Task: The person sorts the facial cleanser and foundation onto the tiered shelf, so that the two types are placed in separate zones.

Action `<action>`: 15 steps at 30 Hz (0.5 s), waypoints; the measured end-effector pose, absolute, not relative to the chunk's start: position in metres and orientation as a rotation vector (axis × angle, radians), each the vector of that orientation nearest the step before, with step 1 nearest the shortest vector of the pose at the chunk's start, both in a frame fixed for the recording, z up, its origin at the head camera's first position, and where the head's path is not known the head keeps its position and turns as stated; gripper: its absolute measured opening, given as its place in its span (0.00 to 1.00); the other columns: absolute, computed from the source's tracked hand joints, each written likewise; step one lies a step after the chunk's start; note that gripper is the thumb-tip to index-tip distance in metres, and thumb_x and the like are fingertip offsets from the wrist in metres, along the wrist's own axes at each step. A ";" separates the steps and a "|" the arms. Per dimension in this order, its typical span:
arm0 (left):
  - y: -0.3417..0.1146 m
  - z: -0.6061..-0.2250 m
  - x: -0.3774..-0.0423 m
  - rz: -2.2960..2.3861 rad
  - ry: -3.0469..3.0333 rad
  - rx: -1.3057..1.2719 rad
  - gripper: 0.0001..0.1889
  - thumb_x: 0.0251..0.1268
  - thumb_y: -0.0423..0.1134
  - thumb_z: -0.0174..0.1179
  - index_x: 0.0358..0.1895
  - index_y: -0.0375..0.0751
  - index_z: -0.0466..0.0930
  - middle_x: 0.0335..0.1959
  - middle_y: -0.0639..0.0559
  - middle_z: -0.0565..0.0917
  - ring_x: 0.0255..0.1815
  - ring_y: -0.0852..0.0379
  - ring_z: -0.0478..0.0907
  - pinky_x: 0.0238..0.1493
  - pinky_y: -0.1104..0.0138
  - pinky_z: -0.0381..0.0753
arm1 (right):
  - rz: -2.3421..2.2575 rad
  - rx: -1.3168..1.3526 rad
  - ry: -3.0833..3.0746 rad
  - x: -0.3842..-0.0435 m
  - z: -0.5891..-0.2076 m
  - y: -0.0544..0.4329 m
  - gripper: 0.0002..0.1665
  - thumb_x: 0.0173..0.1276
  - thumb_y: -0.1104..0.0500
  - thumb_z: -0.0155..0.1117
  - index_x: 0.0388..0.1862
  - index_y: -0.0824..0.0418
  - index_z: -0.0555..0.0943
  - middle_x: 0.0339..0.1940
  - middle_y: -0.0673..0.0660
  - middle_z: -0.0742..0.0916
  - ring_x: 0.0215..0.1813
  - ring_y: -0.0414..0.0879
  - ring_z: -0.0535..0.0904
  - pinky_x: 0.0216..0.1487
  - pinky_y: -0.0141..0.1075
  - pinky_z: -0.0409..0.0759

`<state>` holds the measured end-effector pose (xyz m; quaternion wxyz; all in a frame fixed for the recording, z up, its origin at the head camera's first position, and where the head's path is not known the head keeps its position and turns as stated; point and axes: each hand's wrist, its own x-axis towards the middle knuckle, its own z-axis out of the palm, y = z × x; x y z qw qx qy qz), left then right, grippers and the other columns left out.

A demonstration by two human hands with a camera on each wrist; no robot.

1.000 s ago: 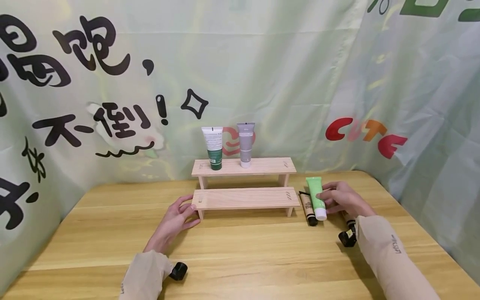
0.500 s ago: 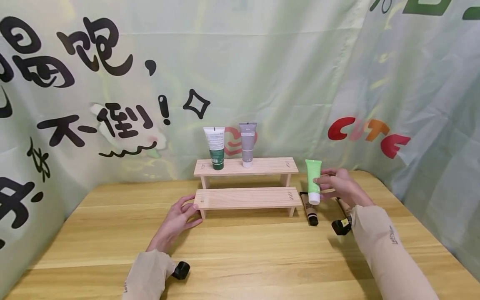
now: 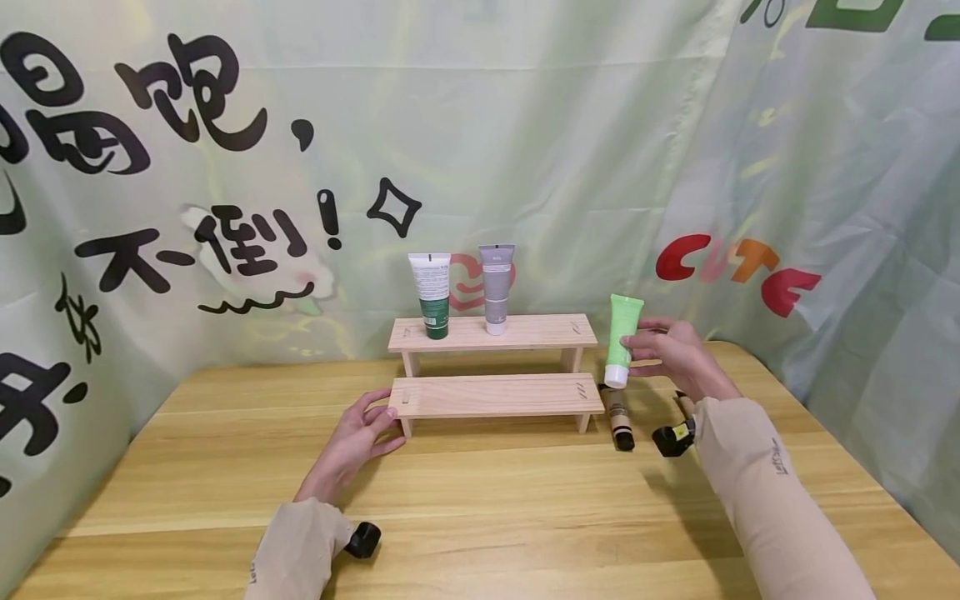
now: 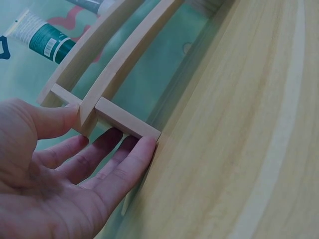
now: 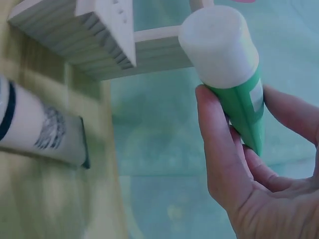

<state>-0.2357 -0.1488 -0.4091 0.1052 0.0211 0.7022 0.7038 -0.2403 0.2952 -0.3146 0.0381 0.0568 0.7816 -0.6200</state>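
A two-tier wooden stand (image 3: 495, 395) stands near the back of the table. My left hand (image 3: 358, 435) holds its left end, the thumb on the lower step's end and the fingers against the leg (image 4: 128, 119). My right hand (image 3: 678, 357) grips a light green squeeze tube (image 3: 623, 333) between thumb and fingers, raised beside the stand's right end. Its white cap (image 5: 217, 47) points down. On the upper step, a white and dark green tube (image 3: 432, 292) and a lilac tube (image 3: 496, 287) stand upright on their caps.
Below the raised tube, a tan tube with a black cap (image 3: 619, 419) lies on the table (image 3: 510, 517), close to the stand's right leg. Another tan tube (image 3: 685, 404) is mostly hidden by the right wrist. A printed cloth (image 3: 570, 150) hangs behind the table.
My right hand has lifted the green tube off the table, up and slightly left, and its cap has swung left. My left hand keeps its place on the stand.
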 end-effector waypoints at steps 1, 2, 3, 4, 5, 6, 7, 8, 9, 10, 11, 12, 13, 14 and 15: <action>-0.149 -0.409 -0.235 2.073 2.072 0.063 0.23 0.81 0.27 0.45 0.75 0.30 0.58 0.61 0.32 0.74 0.51 0.49 0.76 0.51 0.56 0.86 | -1.909 0.172 2.399 -0.241 -0.313 0.294 0.44 0.77 0.60 0.60 0.77 0.77 0.48 0.52 0.62 0.76 0.40 0.43 0.83 0.47 0.42 0.88; -0.149 -0.409 -0.235 2.075 2.071 0.064 0.23 0.81 0.27 0.45 0.75 0.30 0.58 0.62 0.31 0.74 0.52 0.48 0.76 0.52 0.55 0.86 | -1.918 0.173 2.399 -0.242 -0.311 0.293 0.44 0.77 0.60 0.61 0.77 0.77 0.48 0.51 0.62 0.77 0.40 0.43 0.83 0.48 0.42 0.87; -0.149 -0.409 -0.235 2.074 2.070 0.067 0.23 0.81 0.27 0.45 0.75 0.30 0.58 0.62 0.31 0.74 0.53 0.48 0.76 0.52 0.55 0.86 | -1.932 0.174 2.395 -0.242 -0.309 0.292 0.44 0.77 0.60 0.61 0.77 0.77 0.49 0.51 0.62 0.77 0.40 0.43 0.83 0.48 0.42 0.88; -0.149 -0.409 -0.235 2.072 2.071 0.069 0.23 0.81 0.27 0.45 0.75 0.30 0.58 0.62 0.30 0.74 0.53 0.47 0.76 0.52 0.54 0.86 | -1.942 0.176 2.394 -0.243 -0.307 0.291 0.43 0.76 0.61 0.61 0.77 0.77 0.49 0.50 0.62 0.78 0.39 0.43 0.84 0.47 0.42 0.88; -0.149 -0.409 -0.235 2.071 2.071 0.070 0.23 0.81 0.27 0.45 0.75 0.30 0.58 0.63 0.30 0.74 0.54 0.46 0.76 0.52 0.54 0.85 | -1.954 0.183 2.394 -0.244 -0.305 0.290 0.43 0.76 0.61 0.61 0.77 0.77 0.49 0.49 0.61 0.79 0.39 0.43 0.84 0.46 0.41 0.88; -0.149 -0.409 -0.235 2.071 2.071 0.072 0.23 0.81 0.27 0.45 0.75 0.30 0.58 0.63 0.30 0.74 0.54 0.46 0.76 0.53 0.54 0.85 | -1.968 0.183 2.390 -0.245 -0.303 0.289 0.43 0.76 0.61 0.61 0.77 0.76 0.50 0.49 0.60 0.79 0.39 0.42 0.84 0.47 0.41 0.88; -0.149 -0.409 -0.235 2.073 2.070 0.072 0.23 0.81 0.27 0.45 0.75 0.30 0.58 0.63 0.30 0.74 0.54 0.46 0.76 0.53 0.53 0.85 | -1.979 0.185 2.385 -0.245 -0.301 0.287 0.43 0.76 0.61 0.62 0.77 0.76 0.50 0.48 0.59 0.80 0.39 0.42 0.84 0.46 0.41 0.88; -0.149 -0.409 -0.235 2.075 2.067 0.071 0.23 0.81 0.27 0.45 0.75 0.30 0.58 0.63 0.30 0.73 0.54 0.46 0.76 0.53 0.53 0.85 | -1.988 0.185 2.386 -0.246 -0.299 0.286 0.43 0.76 0.62 0.62 0.77 0.76 0.50 0.48 0.59 0.79 0.39 0.42 0.84 0.46 0.40 0.88; -0.149 -0.409 -0.235 2.075 2.068 0.070 0.23 0.81 0.27 0.45 0.75 0.30 0.58 0.63 0.30 0.73 0.55 0.46 0.76 0.53 0.53 0.85 | -1.995 0.184 2.385 -0.247 -0.297 0.285 0.43 0.75 0.62 0.62 0.77 0.76 0.50 0.49 0.59 0.79 0.38 0.41 0.84 0.46 0.40 0.88; -0.149 -0.409 -0.235 2.076 2.068 0.068 0.23 0.81 0.27 0.45 0.75 0.30 0.58 0.63 0.30 0.73 0.55 0.46 0.76 0.53 0.53 0.85 | -2.001 0.181 2.385 -0.248 -0.295 0.283 0.43 0.75 0.62 0.62 0.77 0.76 0.50 0.49 0.59 0.79 0.38 0.41 0.84 0.46 0.39 0.88; -0.149 -0.409 -0.235 2.076 2.069 0.067 0.23 0.81 0.27 0.45 0.75 0.30 0.58 0.63 0.30 0.73 0.55 0.46 0.75 0.53 0.54 0.85 | -2.010 0.177 2.383 -0.248 -0.294 0.282 0.42 0.75 0.62 0.61 0.77 0.76 0.50 0.50 0.60 0.78 0.38 0.41 0.84 0.47 0.39 0.87; -0.149 -0.409 -0.235 2.076 2.069 0.065 0.23 0.82 0.27 0.45 0.75 0.30 0.58 0.63 0.30 0.73 0.55 0.46 0.75 0.53 0.54 0.85 | -2.016 0.170 2.382 -0.249 -0.292 0.280 0.42 0.75 0.63 0.61 0.77 0.76 0.50 0.52 0.61 0.77 0.39 0.41 0.84 0.47 0.39 0.87; -0.149 -0.409 -0.235 2.077 2.068 0.063 0.23 0.82 0.27 0.45 0.75 0.30 0.58 0.63 0.30 0.73 0.55 0.46 0.75 0.53 0.54 0.85 | -2.020 0.167 2.385 -0.250 -0.291 0.279 0.42 0.75 0.63 0.61 0.77 0.76 0.50 0.53 0.61 0.76 0.38 0.41 0.84 0.47 0.39 0.87; -0.149 -0.409 -0.235 2.078 2.068 0.062 0.23 0.82 0.27 0.45 0.75 0.30 0.58 0.63 0.30 0.73 0.55 0.46 0.75 0.53 0.54 0.85 | -2.026 0.164 2.388 -0.251 -0.290 0.277 0.42 0.75 0.63 0.61 0.77 0.76 0.50 0.54 0.62 0.75 0.39 0.41 0.83 0.47 0.39 0.87; -0.149 -0.409 -0.235 2.078 2.070 0.061 0.23 0.82 0.27 0.45 0.75 0.30 0.58 0.63 0.30 0.73 0.55 0.46 0.75 0.53 0.54 0.85 | -2.035 0.166 2.386 -0.252 -0.289 0.275 0.42 0.75 0.64 0.61 0.77 0.76 0.50 0.55 0.63 0.75 0.39 0.41 0.83 0.47 0.38 0.87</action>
